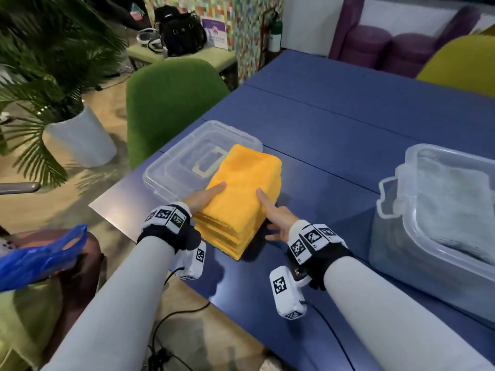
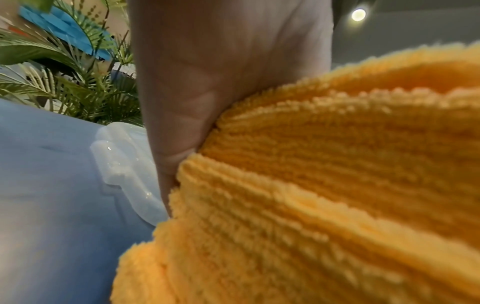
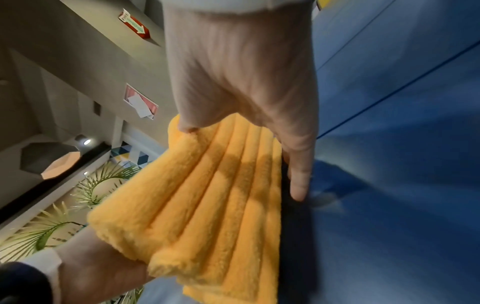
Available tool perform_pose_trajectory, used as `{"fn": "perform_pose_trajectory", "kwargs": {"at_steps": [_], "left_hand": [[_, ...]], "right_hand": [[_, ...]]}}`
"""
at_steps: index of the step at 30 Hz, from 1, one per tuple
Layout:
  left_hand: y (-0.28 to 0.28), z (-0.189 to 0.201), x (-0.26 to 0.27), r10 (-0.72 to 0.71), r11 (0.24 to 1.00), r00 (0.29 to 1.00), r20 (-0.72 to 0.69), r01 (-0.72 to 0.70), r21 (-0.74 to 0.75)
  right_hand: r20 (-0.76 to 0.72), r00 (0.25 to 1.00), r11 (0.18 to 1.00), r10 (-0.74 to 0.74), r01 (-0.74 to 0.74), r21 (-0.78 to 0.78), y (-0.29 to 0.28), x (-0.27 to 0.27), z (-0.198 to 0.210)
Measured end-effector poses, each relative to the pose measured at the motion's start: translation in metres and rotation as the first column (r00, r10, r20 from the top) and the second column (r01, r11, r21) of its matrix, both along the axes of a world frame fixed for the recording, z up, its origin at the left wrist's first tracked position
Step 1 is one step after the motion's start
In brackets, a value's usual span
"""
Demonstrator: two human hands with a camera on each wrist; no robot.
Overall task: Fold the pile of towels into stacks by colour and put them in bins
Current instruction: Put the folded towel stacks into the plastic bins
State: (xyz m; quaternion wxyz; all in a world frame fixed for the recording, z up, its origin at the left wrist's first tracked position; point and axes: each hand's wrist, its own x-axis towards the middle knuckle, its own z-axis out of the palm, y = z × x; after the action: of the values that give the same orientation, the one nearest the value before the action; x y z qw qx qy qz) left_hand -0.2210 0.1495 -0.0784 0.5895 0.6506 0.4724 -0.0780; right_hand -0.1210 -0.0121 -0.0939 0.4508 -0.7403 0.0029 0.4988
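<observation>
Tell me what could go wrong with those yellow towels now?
1. The yellow towels are many loose folded layers. The left hand and right hand only grip them at the near end, so the far end might sag or slide apart when lifted.
2. The stack's far end lies on the clear lid, so moving it could drag or snag the lid.
3. The near corner sits close to the table edge, so a slip could drop towels on the floor.
</observation>
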Motion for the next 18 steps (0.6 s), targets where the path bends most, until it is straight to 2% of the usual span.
{"fn": "perform_pose_trajectory", "kwargs": {"at_steps": [4, 7, 11, 15, 18], "left_hand": [[-0.011, 0.004, 0.004, -0.047, 0.991, 0.998, 0.037, 0.051, -0.127], [-0.026, 0.004, 0.003, -0.068, 0.97, 0.996, 0.05, 0.078, -0.231], [-0.056, -0.011, 0.006, -0.137, 0.923, 0.99, 0.029, 0.138, -0.358], [-0.099, -0.01, 0.02, -0.24, 0.9, 0.968, 0.071, 0.249, -0.357], [-0.117, -0.008, 0.023, -0.23, 0.886, 0.964, 0.136, 0.265, -0.381]], "right_hand": [[-0.095, 0.99, 0.991, -0.101, 0.108, 0.081, 0.006, 0.005, -0.003], [-0.138, 0.977, 0.982, -0.164, 0.176, 0.076, -0.006, 0.016, -0.004], [-0.191, 0.971, 0.983, -0.147, 0.164, 0.078, -0.047, 0.028, 0.006], [-0.226, 0.966, 0.981, -0.124, 0.154, 0.119, -0.093, 0.033, 0.009], [-0.217, 0.962, 0.97, -0.164, 0.197, 0.143, -0.112, 0.023, 0.013]]}}
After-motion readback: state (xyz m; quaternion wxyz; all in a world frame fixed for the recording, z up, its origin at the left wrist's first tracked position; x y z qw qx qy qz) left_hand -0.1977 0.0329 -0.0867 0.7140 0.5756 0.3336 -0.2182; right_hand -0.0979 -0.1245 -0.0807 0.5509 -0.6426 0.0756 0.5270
